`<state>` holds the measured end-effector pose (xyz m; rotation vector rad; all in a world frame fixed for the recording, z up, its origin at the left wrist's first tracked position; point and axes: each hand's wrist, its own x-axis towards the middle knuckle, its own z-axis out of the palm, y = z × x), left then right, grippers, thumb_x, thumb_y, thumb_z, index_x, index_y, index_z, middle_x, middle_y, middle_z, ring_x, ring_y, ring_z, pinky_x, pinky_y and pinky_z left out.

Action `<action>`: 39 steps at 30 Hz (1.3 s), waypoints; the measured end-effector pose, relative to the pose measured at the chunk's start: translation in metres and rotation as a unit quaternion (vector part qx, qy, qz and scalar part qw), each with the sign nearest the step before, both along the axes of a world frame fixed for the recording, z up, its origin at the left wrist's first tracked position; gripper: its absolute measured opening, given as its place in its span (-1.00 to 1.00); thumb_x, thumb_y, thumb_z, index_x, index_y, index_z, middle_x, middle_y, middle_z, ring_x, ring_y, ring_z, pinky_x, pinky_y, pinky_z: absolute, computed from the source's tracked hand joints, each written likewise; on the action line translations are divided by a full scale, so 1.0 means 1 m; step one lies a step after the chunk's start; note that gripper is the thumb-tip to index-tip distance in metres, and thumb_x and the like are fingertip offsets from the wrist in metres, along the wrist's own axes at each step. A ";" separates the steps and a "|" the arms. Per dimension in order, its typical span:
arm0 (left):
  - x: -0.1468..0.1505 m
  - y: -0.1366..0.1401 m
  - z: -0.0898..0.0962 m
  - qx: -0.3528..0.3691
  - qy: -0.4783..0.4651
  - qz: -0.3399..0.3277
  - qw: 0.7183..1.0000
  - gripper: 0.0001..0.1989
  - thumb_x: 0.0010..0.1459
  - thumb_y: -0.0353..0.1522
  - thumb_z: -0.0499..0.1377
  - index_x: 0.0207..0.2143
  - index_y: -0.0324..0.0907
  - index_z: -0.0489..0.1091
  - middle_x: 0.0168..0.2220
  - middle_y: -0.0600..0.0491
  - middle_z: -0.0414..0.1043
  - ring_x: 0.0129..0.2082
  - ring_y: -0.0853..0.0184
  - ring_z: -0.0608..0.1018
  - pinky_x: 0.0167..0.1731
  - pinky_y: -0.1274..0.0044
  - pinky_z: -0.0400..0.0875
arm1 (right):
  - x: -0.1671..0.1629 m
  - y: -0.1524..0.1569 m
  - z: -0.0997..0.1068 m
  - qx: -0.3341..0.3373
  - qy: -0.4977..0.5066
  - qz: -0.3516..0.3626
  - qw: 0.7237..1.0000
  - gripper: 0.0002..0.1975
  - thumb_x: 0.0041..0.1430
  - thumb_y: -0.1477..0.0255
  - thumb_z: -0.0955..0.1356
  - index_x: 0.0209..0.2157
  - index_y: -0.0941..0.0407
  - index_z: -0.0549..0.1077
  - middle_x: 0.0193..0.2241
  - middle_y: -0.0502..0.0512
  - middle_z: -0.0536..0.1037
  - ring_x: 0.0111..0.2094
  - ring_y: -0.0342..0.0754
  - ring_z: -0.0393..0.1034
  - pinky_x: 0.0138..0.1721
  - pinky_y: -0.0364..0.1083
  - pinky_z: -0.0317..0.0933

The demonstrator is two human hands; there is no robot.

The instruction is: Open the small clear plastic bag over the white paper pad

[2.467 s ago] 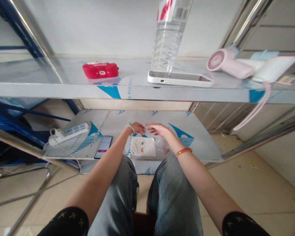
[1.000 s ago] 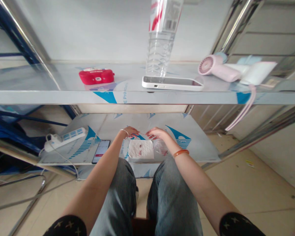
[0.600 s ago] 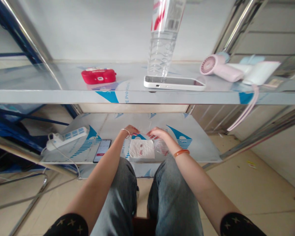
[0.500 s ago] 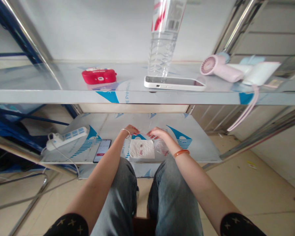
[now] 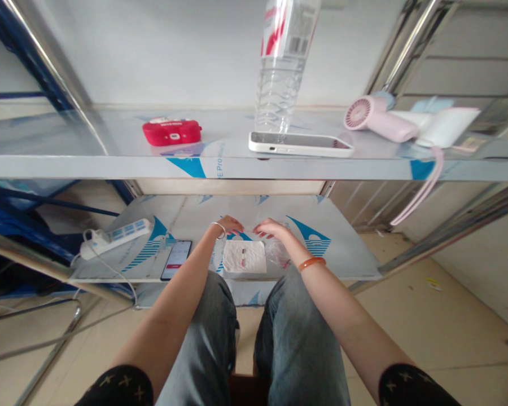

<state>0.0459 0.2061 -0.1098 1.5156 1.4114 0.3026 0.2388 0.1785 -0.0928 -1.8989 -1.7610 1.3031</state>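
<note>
Head view: both hands, left [image 5: 230,225] and right [image 5: 270,228], still pinch a small clear wrapper [image 5: 249,228] just above the tissue [image 5: 244,256]. Nothing has moved; the same grip carries on.

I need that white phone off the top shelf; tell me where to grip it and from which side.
Grip the white phone by its two long edges, coming from above at the near edge. It lies flat, and the water bottle stands close behind, blocking that side.
</note>
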 end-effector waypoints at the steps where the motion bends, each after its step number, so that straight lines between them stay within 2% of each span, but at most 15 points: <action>1: 0.000 0.001 0.000 0.002 0.003 0.001 1.000 -0.83 -0.06 -0.36 0.25 -0.36 -0.22 0.54 -0.30 0.02 0.57 -0.29 0.35 0.55 -0.50 0.68 0.25 | 0.000 0.000 0.000 0.005 -0.001 0.001 1.000 -0.86 0.09 0.48 0.35 -0.33 0.21 0.54 -0.25 0.14 0.58 -0.32 -0.10 0.42 -0.49 -0.21 0.11; 8: 0.001 -0.001 0.003 0.015 0.031 0.020 0.999 -0.83 -0.04 -0.36 0.26 -0.35 -0.23 0.53 -0.38 0.01 0.57 -0.30 0.34 0.56 -0.52 0.69 0.26 | 0.002 0.003 -0.005 0.018 0.043 0.004 0.999 -0.86 0.04 0.46 0.37 -0.32 0.14 0.55 -0.24 0.06 0.59 -0.32 -0.16 0.43 -0.44 -0.24 0.14; 14: 0.003 -0.007 0.011 0.051 0.022 0.044 0.998 -0.89 -0.02 -0.40 0.24 -0.39 -0.23 0.54 -0.38 0.02 0.57 -0.29 0.33 0.56 -0.43 0.66 0.35 | 0.002 0.007 -0.010 0.032 0.074 0.002 0.997 -0.88 0.03 0.50 0.36 -0.35 0.16 0.55 -0.29 0.08 0.59 -0.35 -0.17 0.43 -0.45 -0.25 0.15; 21: 0.003 -0.010 0.013 0.012 -0.004 0.049 0.999 -0.85 0.03 -0.41 0.18 -0.33 -0.26 0.52 -0.31 0.01 0.57 -0.29 0.37 0.55 -0.53 0.71 0.25 | 0.003 0.008 -0.012 0.033 0.075 0.002 0.997 -0.90 0.05 0.50 0.37 -0.37 0.17 0.55 -0.33 0.07 0.59 -0.39 -0.19 0.41 -0.45 -0.26 0.15; 27: 0.003 -0.011 0.010 -0.019 -0.036 0.037 0.999 -0.84 -0.02 -0.36 0.23 -0.33 -0.18 0.53 -0.24 0.04 0.56 -0.26 0.38 0.56 -0.43 0.69 0.32 | 0.001 0.005 -0.009 0.034 0.098 0.013 0.995 -0.90 0.06 0.45 0.37 -0.37 0.16 0.55 -0.33 0.07 0.58 -0.39 -0.19 0.40 -0.43 -0.24 0.17; 33: 0.007 -0.005 0.005 -0.006 -0.037 0.025 0.999 -0.86 -0.03 -0.38 0.23 -0.37 -0.22 0.51 -0.31 0.03 0.57 -0.27 0.38 0.55 -0.39 0.69 0.34 | -0.002 0.003 -0.008 0.027 0.108 0.023 0.994 -0.89 0.07 0.49 0.36 -0.38 0.17 0.55 -0.35 0.06 0.59 -0.40 -0.20 0.40 -0.45 -0.27 0.15; 39: 0.013 -0.007 0.008 0.006 -0.025 0.036 0.999 -0.89 -0.04 -0.39 0.23 -0.41 -0.24 0.51 -0.40 0.00 0.56 -0.31 0.36 0.55 -0.40 0.67 0.35 | -0.002 0.003 -0.009 0.024 0.122 0.010 0.992 -0.90 0.06 0.52 0.35 -0.41 0.18 0.54 -0.36 0.06 0.58 -0.42 -0.21 0.40 -0.46 -0.27 0.17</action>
